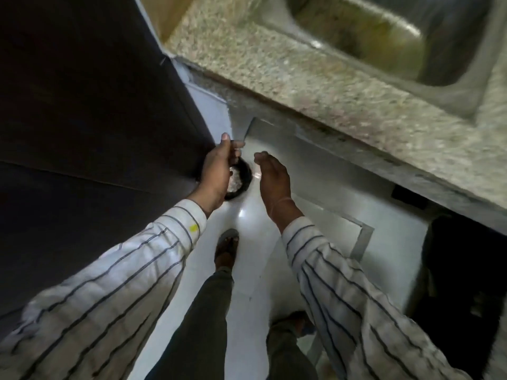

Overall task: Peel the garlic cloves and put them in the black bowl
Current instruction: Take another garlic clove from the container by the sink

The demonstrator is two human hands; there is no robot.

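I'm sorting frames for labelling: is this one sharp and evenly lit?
Head view: motion blur smears the counter and sink; glare spots shine on the white floor; the dark panel at left shows almost no detail; wide-angle distortion bends the counter edge. The bowl held by the left hand is soft, its contents unclear; the right hand is fairly sharp.

Round black bowl [245,171] of blurred pale pieces [234,179], held in the left hand [216,171]
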